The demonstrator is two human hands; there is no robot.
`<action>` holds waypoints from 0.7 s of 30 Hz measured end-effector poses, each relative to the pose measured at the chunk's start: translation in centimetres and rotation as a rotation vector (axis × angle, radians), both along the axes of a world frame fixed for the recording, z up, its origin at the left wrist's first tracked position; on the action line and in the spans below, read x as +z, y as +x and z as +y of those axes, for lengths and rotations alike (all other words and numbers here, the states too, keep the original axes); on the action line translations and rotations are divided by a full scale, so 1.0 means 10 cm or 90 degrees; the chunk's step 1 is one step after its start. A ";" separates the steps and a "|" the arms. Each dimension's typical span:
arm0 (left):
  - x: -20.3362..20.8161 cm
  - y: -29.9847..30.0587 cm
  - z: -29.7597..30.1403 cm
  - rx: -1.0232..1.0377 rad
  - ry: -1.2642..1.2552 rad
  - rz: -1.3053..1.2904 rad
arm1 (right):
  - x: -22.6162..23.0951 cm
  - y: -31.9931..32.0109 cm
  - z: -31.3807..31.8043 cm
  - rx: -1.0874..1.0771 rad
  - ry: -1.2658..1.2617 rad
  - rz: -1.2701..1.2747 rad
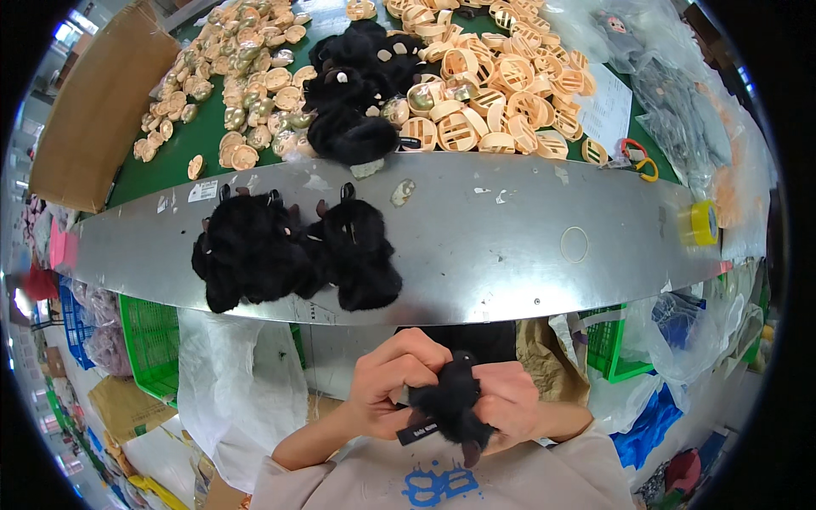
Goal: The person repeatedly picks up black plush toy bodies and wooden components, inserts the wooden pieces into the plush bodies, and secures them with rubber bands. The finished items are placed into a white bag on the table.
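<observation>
In front of my chest, just off the near edge of the metal table, I hold a small black plush toy (456, 393). A dark fabric label hangs from its lower left, and a brown tip shows at its bottom. My left hand (393, 380) pinches one side of it, fingers curled. On the other side my right hand (508, 398) is closed on the plush too; its fingertips are partly hidden. More black plush toys lie on the metal table, a cluster (255, 251) at the left and a single one (361, 255) beside it, with small black loops on top.
Along the table's back, on green matting, are piles of round tan slatted pieces (514, 72), shell-like tan pieces (246, 76) and black plush (353, 136). Scissors (642, 161) and yellow tape (704, 223) lie at the right. Green crates (149, 344) stand below the table.
</observation>
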State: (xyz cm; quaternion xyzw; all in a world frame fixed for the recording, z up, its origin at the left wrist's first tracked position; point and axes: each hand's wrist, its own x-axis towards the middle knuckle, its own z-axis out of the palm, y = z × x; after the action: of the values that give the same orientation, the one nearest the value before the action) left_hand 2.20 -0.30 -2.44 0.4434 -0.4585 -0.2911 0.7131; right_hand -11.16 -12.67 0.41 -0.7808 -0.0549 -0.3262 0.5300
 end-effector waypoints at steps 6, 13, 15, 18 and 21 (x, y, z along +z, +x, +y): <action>-0.02 -0.03 -0.03 0.064 0.009 0.007 | -0.02 0.05 0.06 -0.164 -0.035 -0.038; 0.06 -0.10 0.02 0.184 0.115 -0.157 | -0.15 0.01 0.16 -0.332 -0.091 -0.001; 0.07 -0.10 0.00 0.231 0.127 -0.207 | -0.13 0.03 0.20 -0.366 -0.089 0.030; 0.09 -0.13 0.00 0.277 0.162 -0.249 | -0.06 0.04 0.27 -0.375 -0.067 0.071; 0.04 -0.21 0.10 0.321 0.203 -0.236 | -0.04 0.05 0.23 -0.315 -0.093 0.078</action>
State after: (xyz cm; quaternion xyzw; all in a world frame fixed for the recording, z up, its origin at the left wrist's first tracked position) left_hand 0.10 0.70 -2.02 0.6939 -0.4049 -0.0886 0.5888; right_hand -10.65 -10.39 0.03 -0.8250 0.1466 -0.3928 0.3789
